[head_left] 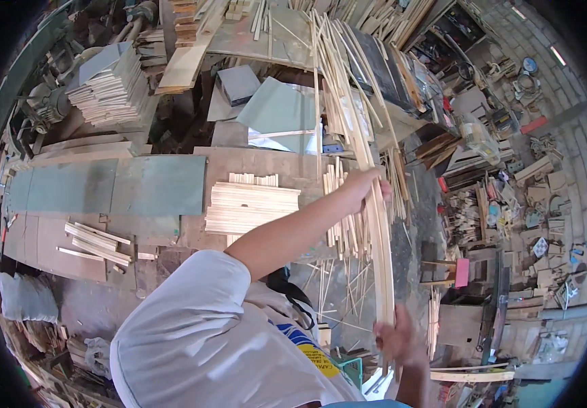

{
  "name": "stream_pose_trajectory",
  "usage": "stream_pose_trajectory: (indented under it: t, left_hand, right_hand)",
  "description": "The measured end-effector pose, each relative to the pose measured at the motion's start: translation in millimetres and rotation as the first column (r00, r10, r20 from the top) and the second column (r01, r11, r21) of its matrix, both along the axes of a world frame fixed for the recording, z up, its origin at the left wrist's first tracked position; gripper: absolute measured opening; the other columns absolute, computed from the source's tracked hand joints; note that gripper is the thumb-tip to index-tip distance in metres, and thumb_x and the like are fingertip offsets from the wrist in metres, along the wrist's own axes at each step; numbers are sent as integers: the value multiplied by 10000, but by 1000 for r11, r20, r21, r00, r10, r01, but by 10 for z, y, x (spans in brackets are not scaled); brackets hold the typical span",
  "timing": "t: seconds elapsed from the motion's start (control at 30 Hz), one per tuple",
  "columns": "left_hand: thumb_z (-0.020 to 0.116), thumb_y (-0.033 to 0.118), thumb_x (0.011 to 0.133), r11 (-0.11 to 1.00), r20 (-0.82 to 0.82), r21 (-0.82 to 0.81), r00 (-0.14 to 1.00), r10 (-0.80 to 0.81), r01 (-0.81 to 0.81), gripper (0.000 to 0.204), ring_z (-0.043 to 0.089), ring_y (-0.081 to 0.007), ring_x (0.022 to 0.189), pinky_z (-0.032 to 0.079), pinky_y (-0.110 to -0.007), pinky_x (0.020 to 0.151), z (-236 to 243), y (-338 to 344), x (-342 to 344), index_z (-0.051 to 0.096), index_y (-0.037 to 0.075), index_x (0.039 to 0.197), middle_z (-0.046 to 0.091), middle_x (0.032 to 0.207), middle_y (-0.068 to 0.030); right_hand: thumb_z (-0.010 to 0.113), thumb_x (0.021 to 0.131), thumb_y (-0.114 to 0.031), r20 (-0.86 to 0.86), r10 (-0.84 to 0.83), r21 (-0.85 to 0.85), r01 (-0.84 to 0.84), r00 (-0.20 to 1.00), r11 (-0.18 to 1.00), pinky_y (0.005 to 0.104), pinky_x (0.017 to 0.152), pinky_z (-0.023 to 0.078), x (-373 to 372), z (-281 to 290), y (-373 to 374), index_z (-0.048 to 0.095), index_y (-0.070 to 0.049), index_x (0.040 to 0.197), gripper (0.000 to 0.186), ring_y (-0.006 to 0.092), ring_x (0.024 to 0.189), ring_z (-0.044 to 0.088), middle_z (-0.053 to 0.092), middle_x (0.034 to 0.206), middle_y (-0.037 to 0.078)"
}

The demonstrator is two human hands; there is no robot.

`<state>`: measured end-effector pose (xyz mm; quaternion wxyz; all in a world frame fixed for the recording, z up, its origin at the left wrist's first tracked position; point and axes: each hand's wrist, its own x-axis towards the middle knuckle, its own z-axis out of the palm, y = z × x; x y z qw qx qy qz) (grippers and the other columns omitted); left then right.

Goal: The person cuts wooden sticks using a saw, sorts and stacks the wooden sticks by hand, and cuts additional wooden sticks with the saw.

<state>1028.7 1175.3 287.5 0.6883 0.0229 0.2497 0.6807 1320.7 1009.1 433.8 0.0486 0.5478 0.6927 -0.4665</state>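
Fingers (386, 191) of the left hand (363, 190) and right hand (398, 336) grip long wooden strips (380, 251).

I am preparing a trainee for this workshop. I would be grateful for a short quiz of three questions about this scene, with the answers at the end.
1. True or false: the left hand grips long pale wooden strips.

2. Multiple choice: what colour is the flat board just left of the neat stack of shorter pale strips?
A) red
B) grey-green
C) black

3. Fill in the missing word: the ____ hand is nearer to the lower edge of the picture.

Key:
1. True.
2. B, grey-green.
3. Right: the right hand is the lower one, and it is blurred.
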Motion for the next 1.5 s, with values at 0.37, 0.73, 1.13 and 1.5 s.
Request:
stream_pose_trajectory:
  t: [0.37, 0.73, 1.13, 1.5]
  left_hand:
    - [573, 206, 1025, 990, 50, 141, 998, 23, -30, 253, 721, -297, 920, 642, -417, 870, -12, 303, -24, 598, -39, 1082, 690, 995, -180]
    - [438, 226, 914, 856, -97, 504, 977, 190, -116, 518, 562, -205, 561, 524, -389, 597, 273, -549, 381, 544, 8, 1372, 600, 694, -94]
    - [619, 238, 1030, 838, -172, 229, 827, 535, -495, 227, 689, -207, 805, 624, -382, 726, 426, -1132, -916, 541, 50, 1130, 664, 944, -110]
    - [522, 316, 1083, 636, -42, 93, 635, 771, -766, 329, 661, -199, 849, 594, -356, 793, -315, -2309, 108, 541, 25, 1235, 644, 997, -100]
  right_hand:
    - [691, 979, -193, -224, -86, 197, 131, 971, 972, 348, 745, 564, 1307, -757, -1467, 474, 15, 1264, 414, 203, 800, 714, 694, 925, 122]
    - [674, 994, -256, -237, -164, 236, 221, 958, 946, 322, 712, 532, 201, -1290, -713, 522, 15, 1292, 430, 160, 714, 632, 666, 856, 94]
    - [655, 973, -457, -96, 393, 436, -316, 914, 842, 346, 639, 547, 289, -1840, 154, 558, -21, 1100, 464, 178, 682, 623, 615, 811, 74]
    - [534, 1067, -413, -617, 447, -69, -611, 648, 789, 288, 590, 531, -899, -1641, 319, 531, -10, 1199, 424, 148, 676, 633, 642, 971, 105]
